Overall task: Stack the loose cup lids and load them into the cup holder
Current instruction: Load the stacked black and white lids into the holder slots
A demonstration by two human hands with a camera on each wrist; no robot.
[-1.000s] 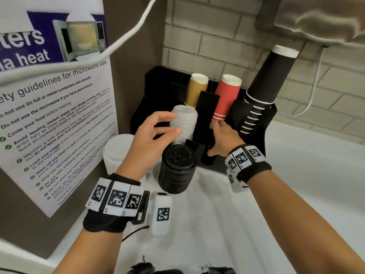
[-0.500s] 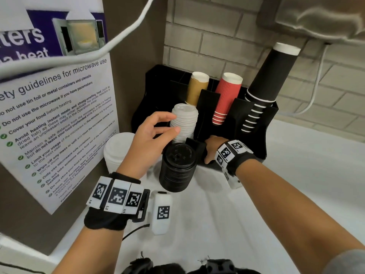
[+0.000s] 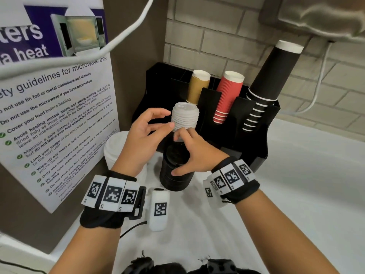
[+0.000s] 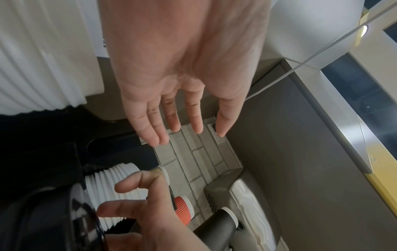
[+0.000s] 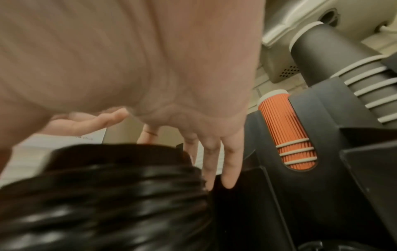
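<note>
A black cup holder (image 3: 254, 141) stands in the corner on a white counter. A ribbed stack of white lids (image 3: 184, 117) rises from its front left slot. My left hand (image 3: 168, 119) hovers just left of that stack, fingers relaxed and apart, holding nothing; the left wrist view shows its palm (image 4: 182, 84) bare. A stack of black lids (image 3: 173, 175) stands on the counter in front of the holder. My right hand (image 3: 183, 151) lies over its top, thumb at its near side, fingers (image 5: 229, 169) reaching past it toward the white stack's base.
Brown cups (image 3: 197, 86), red cups (image 3: 229, 95) and a tall black cup column (image 3: 270, 76) fill the rear slots. A second white stack (image 3: 116, 147) stands by the poster panel (image 3: 55, 115) on the left. A white cable (image 3: 122, 36) hangs overhead. Bare counter (image 3: 296, 194) lies to the right.
My right hand has left the holder's front and swung left onto the black lid stack. My left hand has stayed beside the white lids.
</note>
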